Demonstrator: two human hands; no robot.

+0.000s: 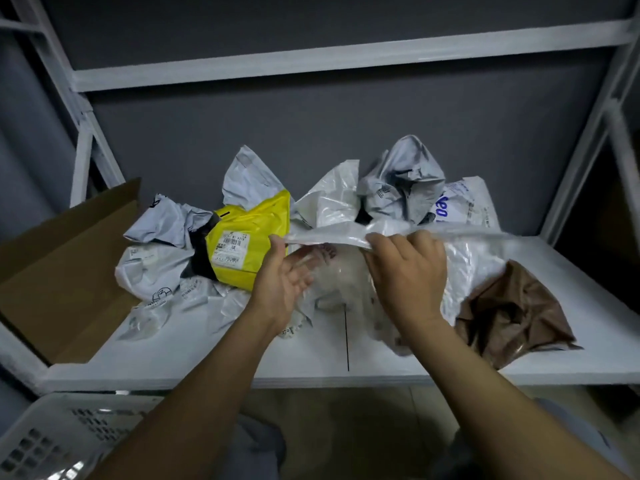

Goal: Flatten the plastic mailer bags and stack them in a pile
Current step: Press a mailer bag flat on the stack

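Shelf (207, 358), clear mailer (467, 258) spanning left-right, right hand (408, 271) seemingly pinching

Yellow mailer (254, 237) (brown mailer (509, 310) too)

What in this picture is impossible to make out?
All in the head view:
- Label print on the yellow bag: too small to read.
- Inside of the cardboard box: cut off by the left edge.
- White basket: cut off by the bottom corner.
- What lies under the clear bag: hidden by it and by the left hand and right hand holding it.
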